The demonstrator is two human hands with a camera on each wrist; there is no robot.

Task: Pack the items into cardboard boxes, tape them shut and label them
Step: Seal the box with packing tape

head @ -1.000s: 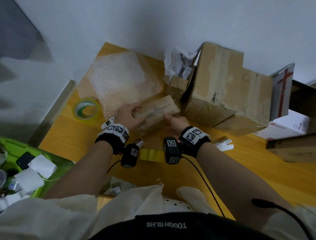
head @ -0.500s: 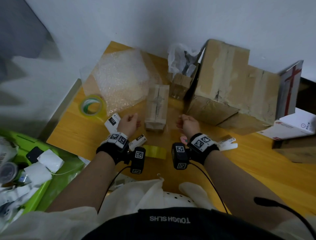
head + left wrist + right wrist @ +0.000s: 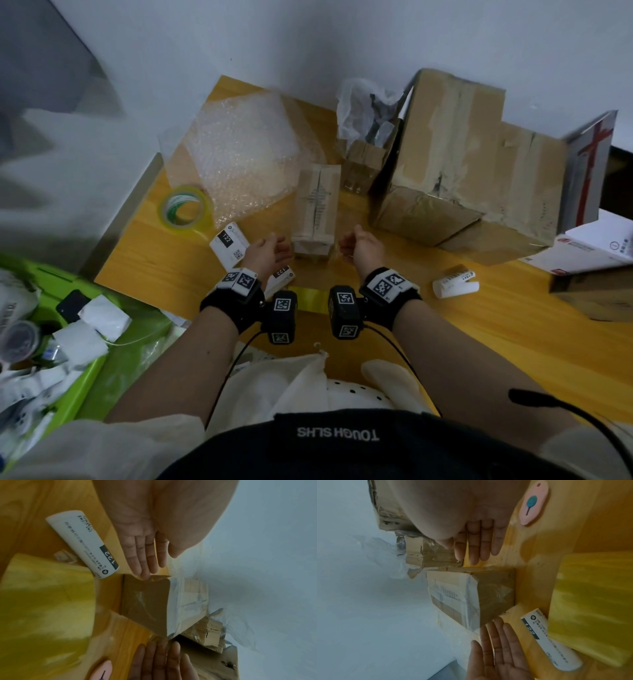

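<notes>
A small taped cardboard box (image 3: 317, 205) lies lengthwise on the wooden table (image 3: 479, 342), its near end facing me. My left hand (image 3: 270, 251) is open just left of that end, palm turned inward. In the left wrist view its fingertips (image 3: 145, 573) sit right at the box's near corner (image 3: 145, 601); I cannot tell whether they touch. My right hand (image 3: 356, 245) is open on the other side, fingers (image 3: 477, 547) straight and a little short of the box (image 3: 471, 595). Neither hand holds anything.
Bubble wrap (image 3: 239, 161) and a yellow-green tape roll (image 3: 183, 209) lie to the left, white labels (image 3: 228, 245) by my left wrist. A large worn cardboard box (image 3: 462, 161) stands at the right, a label roll (image 3: 454, 284) before it. A pink cutter (image 3: 533, 503) lies near my right wrist.
A second ago both hands gripped the small box, which lay crosswise. It now lies end-on on the table, and both hands have let go and drawn back beside its near end.
</notes>
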